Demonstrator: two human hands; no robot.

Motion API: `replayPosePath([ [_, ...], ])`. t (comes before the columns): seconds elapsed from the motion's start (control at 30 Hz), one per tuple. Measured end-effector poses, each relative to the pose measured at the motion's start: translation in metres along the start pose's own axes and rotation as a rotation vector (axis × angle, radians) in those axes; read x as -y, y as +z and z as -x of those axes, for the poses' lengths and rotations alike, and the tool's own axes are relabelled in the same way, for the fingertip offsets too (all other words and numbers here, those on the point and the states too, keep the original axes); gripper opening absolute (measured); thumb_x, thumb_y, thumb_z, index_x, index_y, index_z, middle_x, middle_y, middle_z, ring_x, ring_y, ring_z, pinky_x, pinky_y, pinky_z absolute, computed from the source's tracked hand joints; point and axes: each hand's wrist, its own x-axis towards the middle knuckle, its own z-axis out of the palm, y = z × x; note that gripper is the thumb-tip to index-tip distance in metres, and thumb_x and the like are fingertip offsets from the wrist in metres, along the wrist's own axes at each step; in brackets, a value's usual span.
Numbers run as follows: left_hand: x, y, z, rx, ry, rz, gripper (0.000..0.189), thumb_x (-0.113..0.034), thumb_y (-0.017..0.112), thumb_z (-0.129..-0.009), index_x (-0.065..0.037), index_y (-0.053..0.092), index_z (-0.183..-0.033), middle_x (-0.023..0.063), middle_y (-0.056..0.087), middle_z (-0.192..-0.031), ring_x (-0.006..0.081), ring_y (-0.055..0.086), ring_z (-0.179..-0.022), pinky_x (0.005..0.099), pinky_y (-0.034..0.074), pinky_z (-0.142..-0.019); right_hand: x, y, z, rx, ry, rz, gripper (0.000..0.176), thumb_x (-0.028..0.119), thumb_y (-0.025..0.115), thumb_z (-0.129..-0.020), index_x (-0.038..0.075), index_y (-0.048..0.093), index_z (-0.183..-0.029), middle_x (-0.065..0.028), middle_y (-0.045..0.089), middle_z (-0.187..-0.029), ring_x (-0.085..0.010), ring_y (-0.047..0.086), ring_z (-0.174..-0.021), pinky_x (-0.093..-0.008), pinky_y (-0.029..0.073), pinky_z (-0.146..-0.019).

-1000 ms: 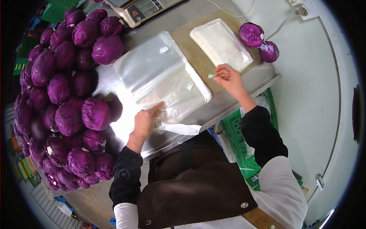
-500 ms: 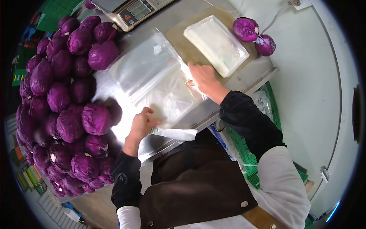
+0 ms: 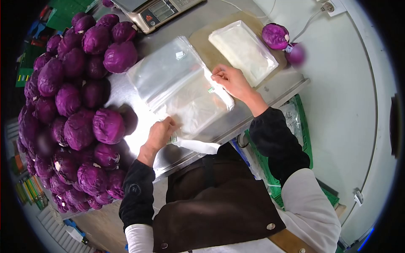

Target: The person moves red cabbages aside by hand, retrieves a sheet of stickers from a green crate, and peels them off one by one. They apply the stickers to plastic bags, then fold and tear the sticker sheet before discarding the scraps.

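Clear plastic bags [image 3: 168, 69] lie flat on the metal table, in a stack crossed by a fold or overlap. My left hand [image 3: 160, 135] is at the near left corner of the top plastic bag [image 3: 192, 109], fingers pinched together on its edge beside a small green label [image 3: 174, 138]. A white strip [image 3: 198, 146] runs from there along the near side. At the opposite edge, my right hand [image 3: 233, 83] pinches the bag's border, by another white strip [image 3: 226, 100] and green label [image 3: 211, 90]. The exact fingertip contact is partly hidden.
A big pile of red cabbages [image 3: 78, 130] fills the left side. A scale [image 3: 158, 14] stands at the back. Another stack of clear bags [image 3: 244, 48] lies on brown board [image 3: 202, 38] near two red cabbages [image 3: 275, 36]. Green crates [image 3: 306, 139] sit below the table's right edge.
The left fingers have closed from spread to a pinch at the bag's corner. My right hand has shifted at the far edge, and the white strip and label there show more plainly.
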Motion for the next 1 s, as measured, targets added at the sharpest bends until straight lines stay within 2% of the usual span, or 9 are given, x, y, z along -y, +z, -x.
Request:
replayPosePath([
  [0.13,0.001,0.007,0.002,0.062,-0.012,0.003,0.017,-0.019,0.064,-0.078,-0.005,0.057,-0.083,0.0147,0.062,-0.071,0.0318,0.060,-0.067,0.0375,0.046,-0.063,0.000,0.000,0.012,-0.035,0.109,-0.041,0.016,0.016,0.062,-0.083,0.003,0.057,-0.092,-0.0040,0.060,-0.075,-0.0112,0.052,-0.064,-0.0258,0.043,-0.057],
  [0.27,0.022,0.007,-0.002,0.070,0.004,0.306,0.009,-0.009,0.061,-0.081,-0.004,0.061,-0.089,0.0065,0.061,-0.067,0.0155,0.058,-0.064,0.0280,0.045,-0.061,-0.001,-0.004,0.022,-0.095,0.190,-0.263,0.012,0.014,0.060,-0.085,0.004,0.058,-0.091,-0.0009,0.057,-0.070,-0.0065,0.046,-0.051,-0.0217,0.037,-0.044],
  [0.43,0.038,-0.051,0.010,-0.424,-0.265,1.247,0.011,-0.008,0.052,-0.089,-0.006,0.061,-0.095,-0.0013,0.059,-0.072,0.0037,0.051,-0.054,0.0166,0.040,-0.047,0.006,-0.021,0.033,-0.482,0.032,-0.600,0.013,0.015,0.055,-0.088,0.003,0.058,-0.089,-0.0002,0.053,-0.065,-0.0047,0.042,-0.046,-0.0212,0.033,-0.041],
  [0.47,0.028,-0.048,0.009,-0.612,-0.353,0.999,0.011,-0.009,0.052,-0.090,-0.006,0.060,-0.096,-0.0015,0.058,-0.070,0.0023,0.048,-0.051,0.0177,0.034,-0.041,0.006,-0.025,0.034,-0.536,0.051,-0.600,0.014,0.016,0.053,-0.089,0.003,0.057,-0.090,-0.0002,0.052,-0.064,-0.0045,0.042,-0.046,-0.0214,0.033,-0.041],
  [0.53,0.033,-0.033,0.012,-0.686,-0.018,0.725,0.011,-0.010,0.054,-0.089,-0.005,0.059,-0.097,-0.0010,0.058,-0.068,0.0016,0.045,-0.048,0.0191,0.031,-0.038,0.007,-0.022,0.035,-0.464,0.040,-0.581,0.017,0.018,0.053,-0.090,0.003,0.057,-0.095,-0.0004,0.053,-0.066,-0.0043,0.044,-0.049,-0.0205,0.034,-0.043],
  [0.63,-0.028,-0.031,0.032,-0.500,-0.071,0.317,0.014,-0.012,0.060,-0.086,-0.008,0.057,-0.100,0.0049,0.054,-0.053,0.0099,0.048,-0.045,0.0252,0.037,-0.044,0.054,-0.007,0.042,-0.336,-0.228,-0.248,0.028,0.022,0.056,-0.088,0.000,0.055,-0.106,-0.0065,0.058,-0.089,-0.0124,0.056,-0.069,-0.0246,0.045,-0.063],
  [0.77,-0.066,-0.014,0.032,-0.394,0.089,0.105,0.025,-0.015,0.063,-0.084,-0.012,0.053,-0.106,0.0123,0.050,-0.051,0.0288,0.051,-0.045,0.0350,0.042,-0.048,0.086,0.043,0.061,0.318,-0.347,0.200,0.039,0.029,0.060,-0.085,-0.002,0.056,-0.108,-0.0147,0.061,-0.099,-0.0239,0.061,-0.085,-0.0345,0.047,-0.076],
  [0.83,-0.068,-0.011,0.034,-0.361,0.088,0.110,0.026,-0.016,0.063,-0.083,-0.011,0.053,-0.107,0.0115,0.050,-0.053,0.0274,0.055,-0.048,0.0345,0.043,-0.049,0.087,0.054,0.070,0.716,-0.014,0.044,0.041,0.036,0.059,-0.083,-0.005,0.062,-0.090,-0.0165,0.064,-0.077,-0.0254,0.061,-0.070,-0.0355,0.046,-0.069],
  [1.0,-0.056,-0.024,0.054,-0.188,0.144,0.333,0.036,-0.016,0.068,-0.078,-0.006,0.054,-0.109,0.0102,0.060,-0.070,0.0206,0.059,-0.060,0.0295,0.047,-0.059,0.071,0.052,0.086,0.637,0.037,-0.041,0.024,0.023,0.062,-0.082,-0.001,0.060,-0.085,-0.0104,0.059,-0.069,-0.0182,0.054,-0.062,-0.0305,0.043,-0.062],
])
